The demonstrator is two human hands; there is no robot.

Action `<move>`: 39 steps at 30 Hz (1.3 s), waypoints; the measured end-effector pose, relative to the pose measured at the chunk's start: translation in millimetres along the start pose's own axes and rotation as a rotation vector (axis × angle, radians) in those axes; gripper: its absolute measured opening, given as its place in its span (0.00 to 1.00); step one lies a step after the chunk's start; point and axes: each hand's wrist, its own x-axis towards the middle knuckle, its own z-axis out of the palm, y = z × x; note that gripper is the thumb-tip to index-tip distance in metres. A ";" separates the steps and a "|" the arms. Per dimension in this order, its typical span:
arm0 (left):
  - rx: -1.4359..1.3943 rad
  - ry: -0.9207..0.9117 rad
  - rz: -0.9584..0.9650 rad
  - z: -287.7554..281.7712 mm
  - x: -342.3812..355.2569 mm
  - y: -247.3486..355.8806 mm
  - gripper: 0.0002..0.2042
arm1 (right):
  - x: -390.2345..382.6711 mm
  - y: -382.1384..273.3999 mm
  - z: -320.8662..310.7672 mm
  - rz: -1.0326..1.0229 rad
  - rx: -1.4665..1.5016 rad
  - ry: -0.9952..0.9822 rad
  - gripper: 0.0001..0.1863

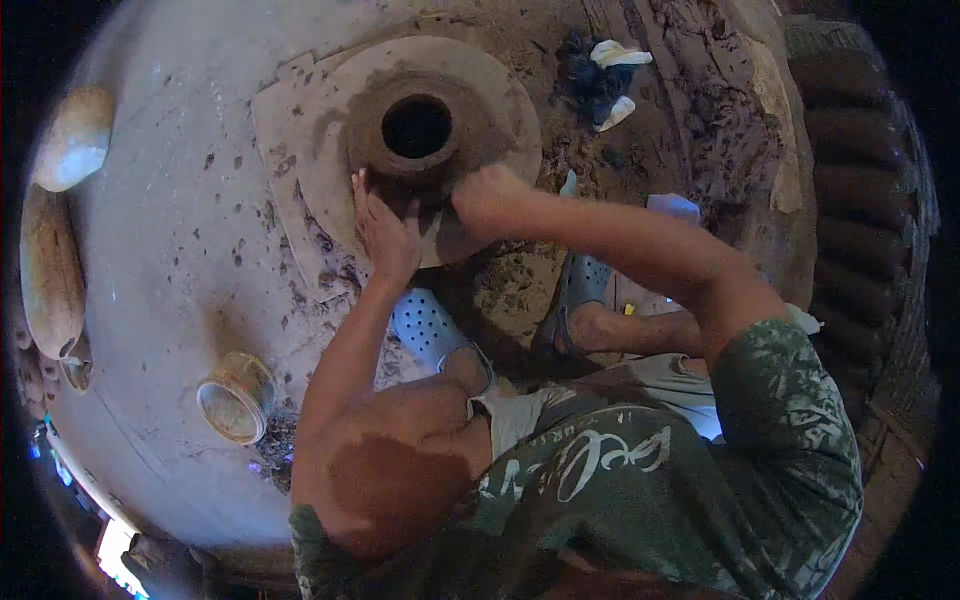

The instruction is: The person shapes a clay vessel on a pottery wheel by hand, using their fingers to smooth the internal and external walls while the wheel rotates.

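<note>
A brown clay pot (365, 122) with a round dark mouth stands upright on a pale round board (500, 90). My left hand (388, 238) lies at the pot's near left side, fingers stretched out toward its wall and apart. At the near right side of the pot, my right hand (490, 203) is closed in a fist close to the wall. Whatever that fist may hold is hidden, and I cannot tell whether it touches the clay. Part of the pot's lower near side is covered by my hands.
My feet in pale clogs (428, 325) are just below the board. A small bucket (236, 400) stands at the left. Two gourd-like objects (54, 275) lie along the far left. Wet clay (700, 110) and white scraps (618, 54) lie at the upper right, near dark ridged stacks (855, 190).
</note>
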 end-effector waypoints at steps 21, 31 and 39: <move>-1.049 -0.852 -0.608 -24.3 -52.7 34.2 0.27 | -68.1 -22.9 72.8 -0.203 0.610 0.397 0.17; -0.866 -0.952 -0.619 -29.2 -43.4 42.6 0.25 | -72.6 -21.7 80.3 -0.147 0.758 0.467 0.12; -0.950 -0.883 -0.792 -38.6 -30.7 36.1 0.24 | -58.6 -15.7 80.7 -0.207 0.555 0.655 0.13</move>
